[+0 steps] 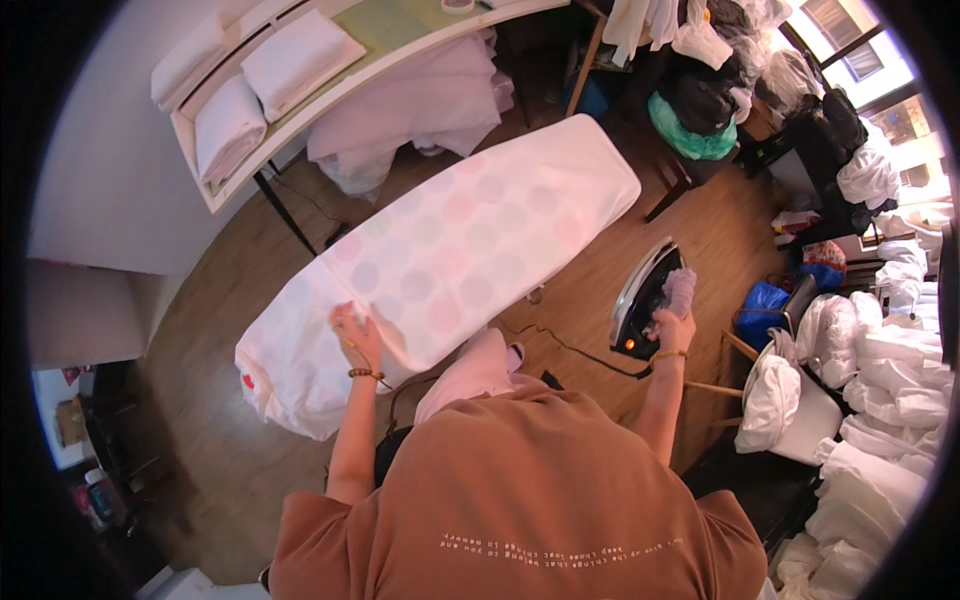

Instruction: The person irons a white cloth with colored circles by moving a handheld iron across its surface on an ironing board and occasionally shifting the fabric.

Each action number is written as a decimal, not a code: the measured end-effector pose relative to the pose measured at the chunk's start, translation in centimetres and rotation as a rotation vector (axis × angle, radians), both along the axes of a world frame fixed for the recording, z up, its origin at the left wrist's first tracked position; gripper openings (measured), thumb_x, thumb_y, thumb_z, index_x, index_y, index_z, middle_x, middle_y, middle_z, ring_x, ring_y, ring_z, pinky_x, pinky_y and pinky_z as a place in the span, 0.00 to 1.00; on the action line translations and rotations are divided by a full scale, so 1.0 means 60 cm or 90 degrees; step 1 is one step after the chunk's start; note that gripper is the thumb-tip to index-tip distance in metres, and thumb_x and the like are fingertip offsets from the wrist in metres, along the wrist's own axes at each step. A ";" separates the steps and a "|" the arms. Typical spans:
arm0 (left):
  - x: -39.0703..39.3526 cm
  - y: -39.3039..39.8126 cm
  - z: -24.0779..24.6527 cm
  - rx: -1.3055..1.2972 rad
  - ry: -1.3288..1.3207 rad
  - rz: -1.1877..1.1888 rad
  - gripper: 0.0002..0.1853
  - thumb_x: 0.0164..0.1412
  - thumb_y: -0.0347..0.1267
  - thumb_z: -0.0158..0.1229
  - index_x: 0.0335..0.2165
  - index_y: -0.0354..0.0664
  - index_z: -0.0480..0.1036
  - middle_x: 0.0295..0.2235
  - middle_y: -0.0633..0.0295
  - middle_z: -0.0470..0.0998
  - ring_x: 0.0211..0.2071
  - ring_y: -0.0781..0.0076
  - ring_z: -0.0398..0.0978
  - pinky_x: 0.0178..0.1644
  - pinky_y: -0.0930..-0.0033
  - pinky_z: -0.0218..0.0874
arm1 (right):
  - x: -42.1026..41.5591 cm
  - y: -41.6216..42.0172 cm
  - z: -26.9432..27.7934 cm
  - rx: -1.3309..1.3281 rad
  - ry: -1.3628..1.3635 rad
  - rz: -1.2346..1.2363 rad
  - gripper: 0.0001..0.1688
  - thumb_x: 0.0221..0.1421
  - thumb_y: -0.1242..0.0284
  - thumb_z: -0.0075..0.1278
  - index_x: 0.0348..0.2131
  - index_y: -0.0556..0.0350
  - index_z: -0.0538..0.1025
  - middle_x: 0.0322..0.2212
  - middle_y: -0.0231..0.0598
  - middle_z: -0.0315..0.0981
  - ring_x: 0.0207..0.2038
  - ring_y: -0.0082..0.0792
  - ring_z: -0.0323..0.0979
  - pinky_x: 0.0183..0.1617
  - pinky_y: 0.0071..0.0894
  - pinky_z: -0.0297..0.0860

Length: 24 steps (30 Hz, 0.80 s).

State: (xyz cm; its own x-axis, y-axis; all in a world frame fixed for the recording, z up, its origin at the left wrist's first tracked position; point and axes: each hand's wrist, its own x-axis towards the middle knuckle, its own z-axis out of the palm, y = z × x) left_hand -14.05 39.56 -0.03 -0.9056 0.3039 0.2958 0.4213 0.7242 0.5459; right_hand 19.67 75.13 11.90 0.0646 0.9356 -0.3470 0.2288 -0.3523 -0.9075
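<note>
My left hand (355, 336) rests on thin white fabric (300, 352) near the close side of an ironing board, its fingers apart. Creases run through the fabric around it. Coloured polka dots of the board's cover (459, 207) show faintly through the cloth. Off the board's right side, my right hand (673, 330) grips a clothes iron (646, 292) by its handle, which is wrapped in pale pinkish cloth. The iron is tilted on its side with its metal edge facing the board, and an orange light glows at its heel. A dark cord (577, 349) trails from it.
A long table (420, 30) at the back left bears folded white bundles (300, 64). Large pale cloth (412, 112) hangs below it. Chairs (806, 409) and heaped white textiles (892, 375) crowd the right. A stool (686, 169) with bags stands beyond the board's far end.
</note>
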 end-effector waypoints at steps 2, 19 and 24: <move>0.017 0.087 0.007 0.070 -0.210 -0.099 0.15 0.45 0.27 0.53 0.36 0.41 0.68 0.37 0.50 0.69 0.31 0.61 0.72 0.33 0.67 0.63 | -0.001 0.016 0.002 -0.014 -0.011 -0.002 0.13 0.31 0.83 0.46 0.26 0.64 0.68 0.10 0.33 0.60 0.08 0.25 0.58 0.10 0.23 0.56; 0.082 0.904 -0.015 -0.139 -0.504 -0.384 0.22 0.46 0.46 0.52 0.15 0.35 0.72 0.13 0.56 0.72 0.16 0.65 0.73 0.24 0.67 0.64 | 0.080 0.319 -0.003 -0.020 -0.041 -0.043 0.19 0.32 0.83 0.45 0.32 0.67 0.70 0.12 0.34 0.62 0.08 0.25 0.57 0.10 0.22 0.57; 0.089 1.041 -0.049 -0.158 -0.505 -0.247 0.26 0.46 0.49 0.51 0.12 0.35 0.72 0.09 0.58 0.70 0.13 0.66 0.70 0.20 0.67 0.62 | 0.118 0.479 -0.066 -0.092 -0.072 0.006 0.18 0.31 0.82 0.45 0.30 0.67 0.69 0.12 0.35 0.62 0.08 0.26 0.58 0.11 0.24 0.59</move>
